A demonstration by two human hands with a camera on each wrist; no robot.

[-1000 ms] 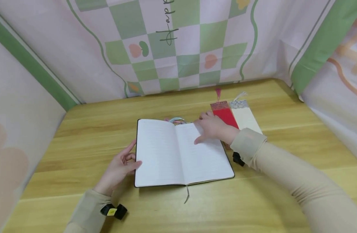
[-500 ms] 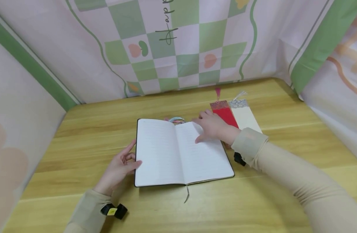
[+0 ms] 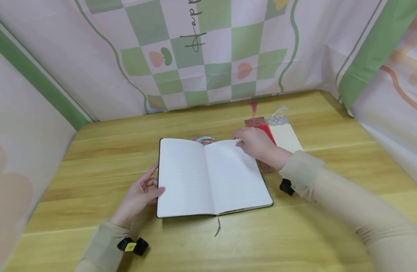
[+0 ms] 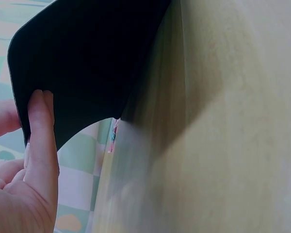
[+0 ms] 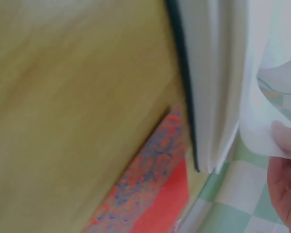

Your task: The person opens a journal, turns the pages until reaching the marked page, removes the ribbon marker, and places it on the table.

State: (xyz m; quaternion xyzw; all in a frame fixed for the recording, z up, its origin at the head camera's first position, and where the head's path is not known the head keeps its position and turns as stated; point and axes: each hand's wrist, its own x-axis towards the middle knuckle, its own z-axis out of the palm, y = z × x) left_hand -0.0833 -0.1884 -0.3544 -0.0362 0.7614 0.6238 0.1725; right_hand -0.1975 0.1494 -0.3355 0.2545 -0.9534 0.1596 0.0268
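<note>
An open notebook (image 3: 184, 177) with a black cover and faintly lined pages shows in the head view. My left hand (image 3: 138, 196) holds its left edge, thumb on the page and fingers behind the black cover (image 4: 87, 63), which tilts up off the table in the left wrist view. At the top right corner my right hand (image 3: 257, 143) pinches a page (image 5: 257, 126); that corner curls up from the stack beneath in the right wrist view. Close beside the right hand lies a red bookmark (image 3: 267, 131), partly hidden by the hand, with a patterned band and pink tassel.
To the right of the red bookmark lies a cream bookmark (image 3: 288, 138) with a silvery band and white tassel. Pastel tassels (image 3: 205, 140) stick out behind the notebook's top edge. A grey ribbon (image 3: 219, 227) hangs from its spine. A checked curtain (image 3: 222, 75) borders the wooden table (image 3: 103, 151).
My right hand has gone from lying spread on the right page to pinching its top corner, shifting slightly right and lifting that corner. The left hand stays in place.
</note>
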